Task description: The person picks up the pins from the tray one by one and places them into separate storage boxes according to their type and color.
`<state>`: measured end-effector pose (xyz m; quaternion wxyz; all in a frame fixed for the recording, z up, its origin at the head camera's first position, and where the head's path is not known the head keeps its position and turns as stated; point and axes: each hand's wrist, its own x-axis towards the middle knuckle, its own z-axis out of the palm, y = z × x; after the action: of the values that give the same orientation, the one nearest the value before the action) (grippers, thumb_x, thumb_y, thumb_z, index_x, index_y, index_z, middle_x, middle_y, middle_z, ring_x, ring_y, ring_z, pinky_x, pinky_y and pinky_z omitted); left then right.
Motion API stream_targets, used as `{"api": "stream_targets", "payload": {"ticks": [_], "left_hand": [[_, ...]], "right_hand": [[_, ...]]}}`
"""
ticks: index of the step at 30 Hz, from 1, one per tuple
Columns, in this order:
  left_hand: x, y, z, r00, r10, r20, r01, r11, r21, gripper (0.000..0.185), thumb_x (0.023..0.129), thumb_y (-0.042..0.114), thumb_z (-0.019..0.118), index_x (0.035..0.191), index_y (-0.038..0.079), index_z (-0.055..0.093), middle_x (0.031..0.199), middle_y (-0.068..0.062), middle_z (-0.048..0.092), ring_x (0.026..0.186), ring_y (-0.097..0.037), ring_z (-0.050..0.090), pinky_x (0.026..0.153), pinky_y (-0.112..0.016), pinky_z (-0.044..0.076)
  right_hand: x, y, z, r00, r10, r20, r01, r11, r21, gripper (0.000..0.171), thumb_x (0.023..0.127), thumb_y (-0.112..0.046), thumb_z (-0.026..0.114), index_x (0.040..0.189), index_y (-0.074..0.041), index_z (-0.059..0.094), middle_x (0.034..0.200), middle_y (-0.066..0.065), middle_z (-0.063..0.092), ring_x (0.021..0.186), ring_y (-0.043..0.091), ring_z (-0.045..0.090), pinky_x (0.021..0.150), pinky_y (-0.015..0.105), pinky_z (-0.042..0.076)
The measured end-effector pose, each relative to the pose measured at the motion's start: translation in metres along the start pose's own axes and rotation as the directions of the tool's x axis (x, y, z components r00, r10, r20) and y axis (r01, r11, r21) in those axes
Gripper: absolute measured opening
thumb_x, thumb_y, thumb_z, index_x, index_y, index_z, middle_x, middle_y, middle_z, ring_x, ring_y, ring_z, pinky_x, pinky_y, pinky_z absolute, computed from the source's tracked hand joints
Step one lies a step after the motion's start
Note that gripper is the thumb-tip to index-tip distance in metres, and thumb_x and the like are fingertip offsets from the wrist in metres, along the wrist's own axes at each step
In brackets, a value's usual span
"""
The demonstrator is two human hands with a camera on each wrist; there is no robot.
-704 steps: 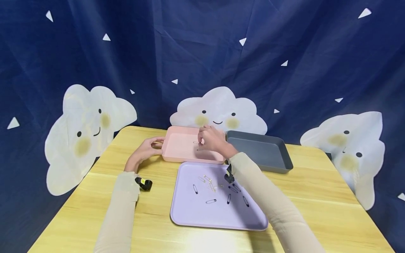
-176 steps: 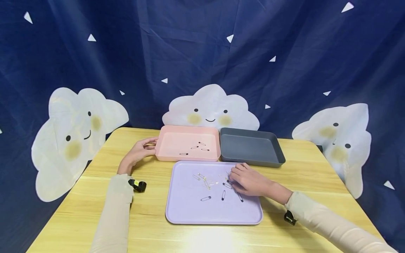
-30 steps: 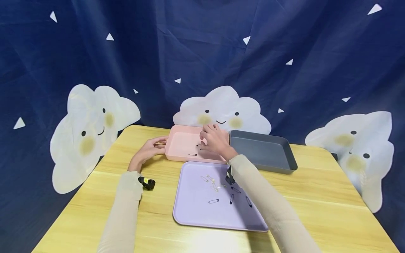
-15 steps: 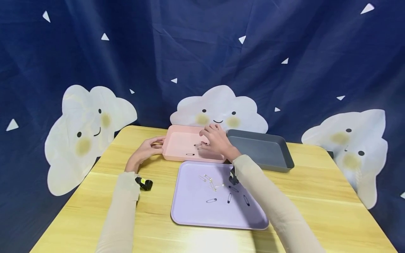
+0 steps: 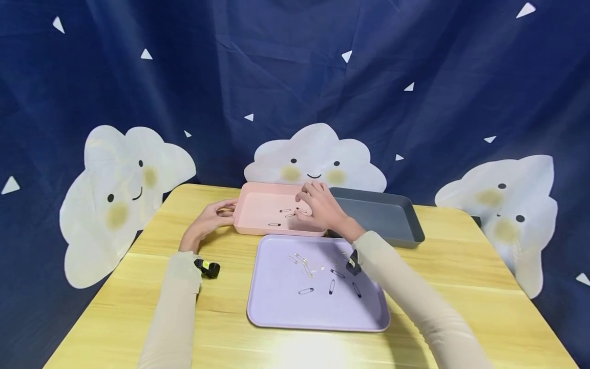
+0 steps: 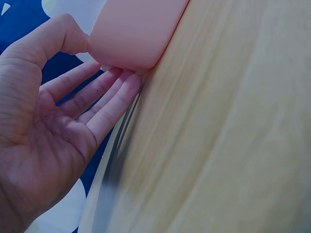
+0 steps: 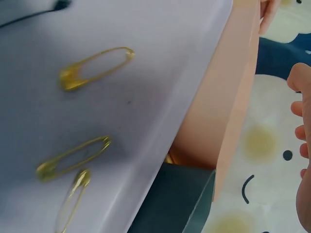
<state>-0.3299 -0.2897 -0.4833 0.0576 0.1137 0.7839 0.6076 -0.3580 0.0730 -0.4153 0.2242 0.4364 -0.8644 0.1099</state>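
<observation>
My left hand (image 5: 212, 223) rests against the left end of the pink tray (image 5: 255, 202). In the left wrist view its thumb touches the tray's wall and its fairly straight fingers (image 6: 109, 111) reach the lower edge. Over the right part of that tray hovers my right hand (image 5: 322, 207), fingers loosely bent and parted, with nothing visible between them. Several black safety pins (image 5: 274, 224) lie in the pink tray, one partly beside the right fingertips. Nearer to me, a lilac tray (image 5: 276, 310) bears several black-headed safety pins (image 5: 306, 291) and gold safety pins (image 7: 73, 77).
A dark grey tray (image 5: 382, 215) stands right of the pink one, partly behind my right wrist. All trays sit on a wooden table (image 5: 461, 266). Behind it hangs a blue curtain (image 5: 295, 87) with clouds. Each wrist wears a small black camera (image 5: 209, 269).
Several seconds ago my right hand was at the lilac tray's black safety pins; it then moved over the pink tray. In the last second it shifted slightly right, uncovering safety pins. The left hand stays.
</observation>
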Motion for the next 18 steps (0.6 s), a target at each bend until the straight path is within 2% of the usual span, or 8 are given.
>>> {"api": "stream_targets", "payload": {"ticks": [5, 9, 14, 18], "left_hand": [[0.0, 0.001, 0.0, 1.0, -0.006, 0.005, 0.006, 1.0, -0.01, 0.067, 0.09, -0.005, 0.063, 0.153, -0.006, 0.039, 0.144, -0.036, 0.047, 0.132, -0.051, 0.05, 0.087, -0.013, 0.052], [-0.001, 0.004, 0.0, 1.0, -0.004, 0.008, 0.004, 1.0, -0.011, 0.067, 0.09, -0.005, 0.063, 0.153, -0.006, 0.038, 0.144, -0.036, 0.046, 0.132, -0.051, 0.05, 0.087, -0.013, 0.052], [-0.001, 0.003, 0.0, 1.0, -0.009, 0.007, 0.009, 1.0, -0.006, 0.067, 0.091, -0.004, 0.064, 0.153, -0.005, 0.039, 0.145, -0.035, 0.047, 0.131, -0.049, 0.051, 0.087, -0.013, 0.052], [-0.001, 0.003, 0.001, 1.0, -0.017, 0.003, 0.017, 1.0, 0.01, 0.068, 0.09, -0.003, 0.064, 0.153, -0.004, 0.04, 0.145, -0.034, 0.048, 0.131, -0.049, 0.052, 0.087, -0.012, 0.052]], "right_hand": [[-0.02, -0.004, -0.014, 1.0, 0.009, 0.011, -0.01, 0.997, 0.076, 0.035, 0.088, -0.039, 0.069, 0.109, -0.012, 0.069, 0.098, 0.005, 0.058, 0.089, 0.023, 0.049, 0.079, 0.041, 0.041], [-0.039, -0.009, -0.026, 1.0, 0.018, 0.01, -0.019, 0.991, 0.133, 0.036, 0.085, -0.036, 0.075, 0.111, -0.011, 0.068, 0.097, 0.005, 0.06, 0.083, 0.02, 0.051, 0.072, 0.036, 0.042], [-0.066, -0.017, -0.04, 0.999, 0.047, 0.021, -0.05, 0.975, 0.218, 0.037, 0.082, -0.029, 0.081, 0.111, -0.011, 0.068, 0.089, 0.0, 0.059, 0.08, 0.014, 0.05, 0.072, 0.031, 0.042], [-0.085, -0.021, -0.046, 1.0, 0.022, 0.003, -0.022, 0.97, 0.242, 0.034, 0.078, -0.025, 0.083, 0.108, -0.013, 0.07, 0.088, -0.003, 0.058, 0.081, 0.011, 0.045, 0.073, 0.029, 0.038]]}}
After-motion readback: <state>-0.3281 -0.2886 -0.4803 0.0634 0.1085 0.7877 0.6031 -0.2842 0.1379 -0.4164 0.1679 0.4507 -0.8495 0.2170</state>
